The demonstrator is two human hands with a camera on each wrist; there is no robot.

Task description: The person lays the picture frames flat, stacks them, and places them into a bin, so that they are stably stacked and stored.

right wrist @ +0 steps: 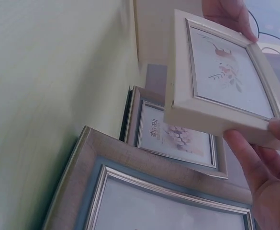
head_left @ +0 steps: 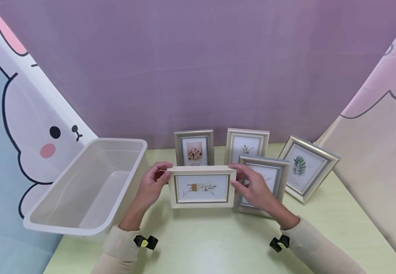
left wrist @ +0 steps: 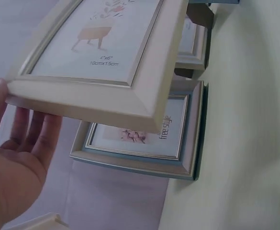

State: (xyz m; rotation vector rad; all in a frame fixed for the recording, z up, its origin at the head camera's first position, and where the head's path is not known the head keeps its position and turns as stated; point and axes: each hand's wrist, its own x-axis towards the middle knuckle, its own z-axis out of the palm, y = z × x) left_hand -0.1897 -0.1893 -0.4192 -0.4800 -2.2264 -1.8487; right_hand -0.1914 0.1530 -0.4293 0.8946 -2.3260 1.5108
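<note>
Both hands hold a cream picture frame (head_left: 202, 205) sideways above the table, its printed side with a small plant picture facing up toward the head camera. My left hand (head_left: 152, 185) pinches its left end, thumb on the front and fingers behind. At the opposite end, my right hand (head_left: 255, 189) grips the same way. In the left wrist view the cream frame (left wrist: 82, 98) shows a size label on its insert. Just behind the right hand stands a grey-brown picture frame (head_left: 281, 179), partly covered by that hand.
A grey-brown frame with a flower photo (head_left: 194, 148), a cream frame (head_left: 247, 146) and a tilted frame with a green leaf (head_left: 299, 167) stand along the table's back. At left is a pale plastic bin (head_left: 107, 224). A purple cloth (head_left: 205, 76) hangs behind.
</note>
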